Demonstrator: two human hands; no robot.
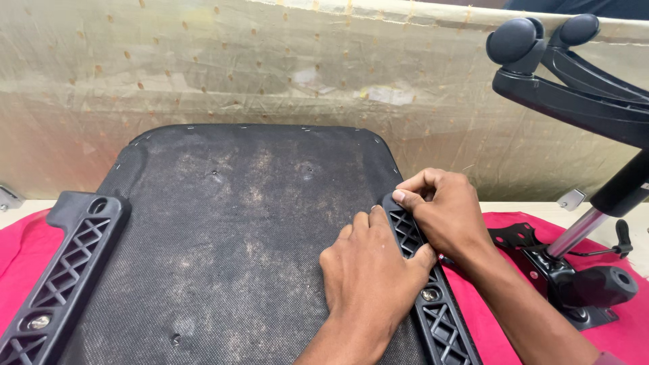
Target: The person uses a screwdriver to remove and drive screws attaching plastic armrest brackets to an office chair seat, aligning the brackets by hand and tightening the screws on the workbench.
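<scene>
Armrest bracket (427, 284) sits on the right edge of the upturned chair seat (243, 230). Left hand (372, 274) lies flat, pressing it down; right hand (443, 209) pinches its top end. Looks like alignment; next, bolt (428, 294) needs tightening.

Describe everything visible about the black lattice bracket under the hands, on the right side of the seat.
The right bracket is a long, narrow black bar, plastic by the look, with a diamond lattice of open ribs. It lies flat along the right edge of the upturned seat base, running from upper left to the bottom edge of the picture. A metal bolt head sits in a round recess near its middle. The left hand presses across it; the right hand pinches its rounded upper end.
</scene>
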